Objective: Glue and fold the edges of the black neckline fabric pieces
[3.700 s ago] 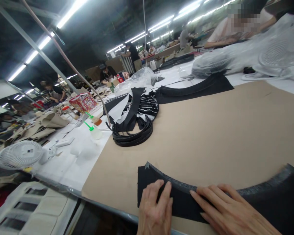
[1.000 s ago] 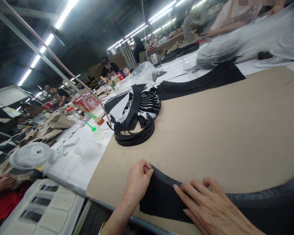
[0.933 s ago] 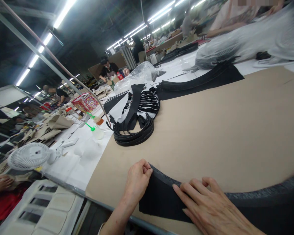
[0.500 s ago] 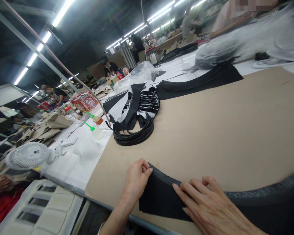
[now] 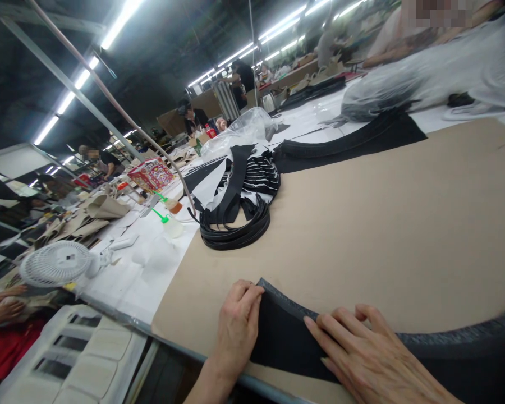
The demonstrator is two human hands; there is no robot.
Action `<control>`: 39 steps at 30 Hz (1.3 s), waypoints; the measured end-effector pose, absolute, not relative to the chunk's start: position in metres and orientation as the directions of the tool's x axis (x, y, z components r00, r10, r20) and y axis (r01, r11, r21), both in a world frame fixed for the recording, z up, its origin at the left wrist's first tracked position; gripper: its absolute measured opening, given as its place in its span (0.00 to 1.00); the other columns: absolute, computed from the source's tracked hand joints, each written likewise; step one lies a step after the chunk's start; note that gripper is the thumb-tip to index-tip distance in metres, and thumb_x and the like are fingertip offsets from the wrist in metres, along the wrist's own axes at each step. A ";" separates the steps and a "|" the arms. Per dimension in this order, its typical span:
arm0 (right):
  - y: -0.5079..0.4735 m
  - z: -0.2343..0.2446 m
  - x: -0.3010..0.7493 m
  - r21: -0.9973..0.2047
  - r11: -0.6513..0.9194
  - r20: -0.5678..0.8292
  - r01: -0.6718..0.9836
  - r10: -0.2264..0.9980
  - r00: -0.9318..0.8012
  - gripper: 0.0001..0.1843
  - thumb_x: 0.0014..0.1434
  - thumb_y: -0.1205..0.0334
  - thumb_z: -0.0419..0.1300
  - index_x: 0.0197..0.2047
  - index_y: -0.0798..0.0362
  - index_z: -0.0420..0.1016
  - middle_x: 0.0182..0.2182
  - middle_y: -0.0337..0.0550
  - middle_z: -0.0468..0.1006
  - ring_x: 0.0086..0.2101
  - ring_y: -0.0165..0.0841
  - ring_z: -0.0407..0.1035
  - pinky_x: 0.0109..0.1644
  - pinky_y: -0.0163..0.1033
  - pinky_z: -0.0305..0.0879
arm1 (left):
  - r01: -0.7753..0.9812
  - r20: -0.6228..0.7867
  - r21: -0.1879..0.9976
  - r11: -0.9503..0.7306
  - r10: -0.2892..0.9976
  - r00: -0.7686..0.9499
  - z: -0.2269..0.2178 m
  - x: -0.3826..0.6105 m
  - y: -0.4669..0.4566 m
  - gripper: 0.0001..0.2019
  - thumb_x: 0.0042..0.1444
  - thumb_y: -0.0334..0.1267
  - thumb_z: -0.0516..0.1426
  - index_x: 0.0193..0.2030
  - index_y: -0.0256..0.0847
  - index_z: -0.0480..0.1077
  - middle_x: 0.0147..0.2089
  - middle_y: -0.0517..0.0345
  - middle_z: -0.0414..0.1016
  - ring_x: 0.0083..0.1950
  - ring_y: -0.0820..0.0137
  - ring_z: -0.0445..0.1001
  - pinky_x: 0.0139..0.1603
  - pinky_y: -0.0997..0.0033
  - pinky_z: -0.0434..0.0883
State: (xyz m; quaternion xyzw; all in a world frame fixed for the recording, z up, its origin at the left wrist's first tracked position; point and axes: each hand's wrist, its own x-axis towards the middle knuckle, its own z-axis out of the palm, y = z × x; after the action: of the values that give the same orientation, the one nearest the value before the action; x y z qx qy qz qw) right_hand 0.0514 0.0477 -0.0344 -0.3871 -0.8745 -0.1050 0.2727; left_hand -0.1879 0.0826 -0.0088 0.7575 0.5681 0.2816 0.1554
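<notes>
A curved black fabric piece (image 5: 284,334) with a grey folded edge lies on the brown cardboard sheet (image 5: 382,224) at the near table edge. My left hand (image 5: 237,325) rests at its left corner, fingers curled and pinching the corner of the folded edge. My right hand (image 5: 368,359) lies flat on the fabric to the right, fingers stretched out and pressing along the fold.
A pile of black straps and striped pieces (image 5: 238,207) sits further back. Glue bottles with green caps (image 5: 168,219) and a small white fan (image 5: 55,264) stand at the left. Plastic-wrapped bundles (image 5: 425,84) lie at the far right. Other people work at tables behind.
Earlier both hands lay flat on the fabric; my left hand moved to the left corner and curled onto the folded edge. In the last second it shifted only slightly.
</notes>
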 end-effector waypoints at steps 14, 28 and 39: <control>0.046 -0.034 0.048 -0.044 0.673 0.588 0.739 0.615 -0.525 0.22 0.70 0.64 0.37 0.50 0.53 0.71 0.38 0.42 0.75 0.36 0.39 0.65 0.47 0.53 0.55 | 0.848 0.208 0.200 -0.491 0.867 0.452 -0.019 -0.209 0.073 0.23 0.63 0.25 0.43 0.63 0.41 0.63 0.54 0.48 0.69 0.51 0.61 0.65 0.53 0.54 0.69; 0.046 -0.027 0.047 -0.007 0.675 0.588 0.737 0.599 -0.544 0.17 0.61 0.71 0.46 0.49 0.52 0.71 0.39 0.43 0.75 0.37 0.40 0.66 0.47 0.52 0.55 | 0.793 0.158 0.596 -0.127 0.987 0.039 -0.005 -0.197 0.092 0.15 0.58 0.30 0.54 0.52 0.40 0.69 0.49 0.50 0.69 0.53 0.62 0.67 0.57 0.57 0.64; 0.072 -0.005 0.005 -0.394 0.507 0.303 0.767 0.859 -0.412 0.14 0.58 0.69 0.58 0.48 0.53 0.70 0.42 0.48 0.74 0.41 0.44 0.66 0.44 0.50 0.60 | 0.649 -0.167 0.751 0.120 0.986 0.011 0.002 -0.200 0.112 0.05 0.43 0.31 0.61 0.29 0.39 0.69 0.22 0.67 0.64 0.27 0.73 0.65 0.30 0.75 0.60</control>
State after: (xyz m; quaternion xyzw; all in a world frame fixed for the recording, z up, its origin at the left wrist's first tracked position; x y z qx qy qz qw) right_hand 0.0054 0.0723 -0.0046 -0.4870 -0.8346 0.0972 0.2383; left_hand -0.1998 0.1123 0.0025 0.6182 0.6611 0.2399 0.3509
